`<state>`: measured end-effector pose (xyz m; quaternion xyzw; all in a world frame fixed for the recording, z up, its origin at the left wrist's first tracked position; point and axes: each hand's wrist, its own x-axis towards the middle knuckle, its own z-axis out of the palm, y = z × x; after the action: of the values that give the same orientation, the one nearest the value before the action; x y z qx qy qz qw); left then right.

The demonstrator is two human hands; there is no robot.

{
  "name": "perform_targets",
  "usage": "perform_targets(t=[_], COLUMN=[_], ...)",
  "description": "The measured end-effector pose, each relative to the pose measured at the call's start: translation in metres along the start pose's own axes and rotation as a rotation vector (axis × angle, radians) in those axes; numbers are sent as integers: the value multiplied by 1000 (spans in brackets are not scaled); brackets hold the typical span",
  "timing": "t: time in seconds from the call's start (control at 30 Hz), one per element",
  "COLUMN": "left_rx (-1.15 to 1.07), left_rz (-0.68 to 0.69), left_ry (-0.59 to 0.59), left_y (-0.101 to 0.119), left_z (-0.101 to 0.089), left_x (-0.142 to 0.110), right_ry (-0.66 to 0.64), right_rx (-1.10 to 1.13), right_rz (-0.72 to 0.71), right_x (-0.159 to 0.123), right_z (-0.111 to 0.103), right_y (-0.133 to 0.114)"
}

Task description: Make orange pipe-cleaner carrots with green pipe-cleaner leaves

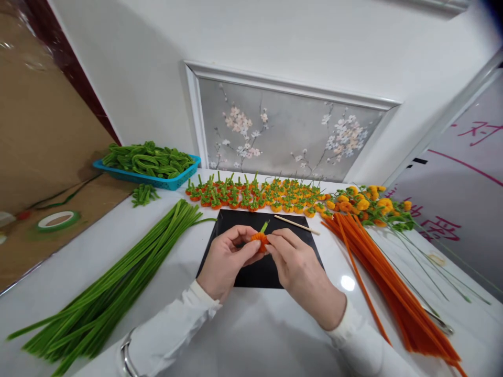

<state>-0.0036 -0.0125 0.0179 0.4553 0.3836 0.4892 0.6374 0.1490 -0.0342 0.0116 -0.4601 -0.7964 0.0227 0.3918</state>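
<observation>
Between my two hands is a small orange pipe-cleaner pumpkin (260, 241) with a green stem pointing up. The fingers of my left hand (230, 256) are closed round its left side. My right hand (301, 267) pinches its right edge with fingertips. Both hands are above a black mat (259, 275) on the white table. A thin wooden stick (296, 224) lies across the mat's far right edge. Long green pipe cleaners (129, 277) lie in a bundle to the left, and orange pipe cleaners (385, 277) to the right.
Rows of small orange pumpkins (223, 196) and yellow ones (293, 196) stand behind the mat. A blue basket (173, 182) of green coils is at back left, near short green pieces (144, 195). Yellow flowers (363, 204) with long stems lie at right. Green tape (58, 220) rests at far left.
</observation>
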Motion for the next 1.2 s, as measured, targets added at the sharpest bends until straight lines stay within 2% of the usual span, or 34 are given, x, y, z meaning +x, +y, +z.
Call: perform_targets(t=[0.1,0.37,0.47,0.6,0.77,0.83,0.97,1.07,1.2], left_rx=[40,290,315,189,23,18,28,10,-21], left_rz=[32,227,260,172,12,-4,-9,-18,-62], left_ry=[2,-33,-17,-24,-85,-88,-97,-94,-105], left_y=[-1,-1,-2,-1,0,-1,-3,-3,0], left_z=[0,0,1,1,-1,-3,-5,-5,-5], left_x=[1,-2,-4,-4,0,1,2,1,0], right_ry=[-8,33,57,132,72,87,162,96,-64], right_rx=[-54,-44,21,201,428,429,251,242,346], right_rz=[-5,49,66,184,323,335,271,253,318], right_x=[0,2,2,3,4,4,4,3,1], right_z=[-1,-5,-5,-2,-2,-5,-17,-21,-19], right_y=[-2,-12,-17,-15,-2,3,11,16,19])
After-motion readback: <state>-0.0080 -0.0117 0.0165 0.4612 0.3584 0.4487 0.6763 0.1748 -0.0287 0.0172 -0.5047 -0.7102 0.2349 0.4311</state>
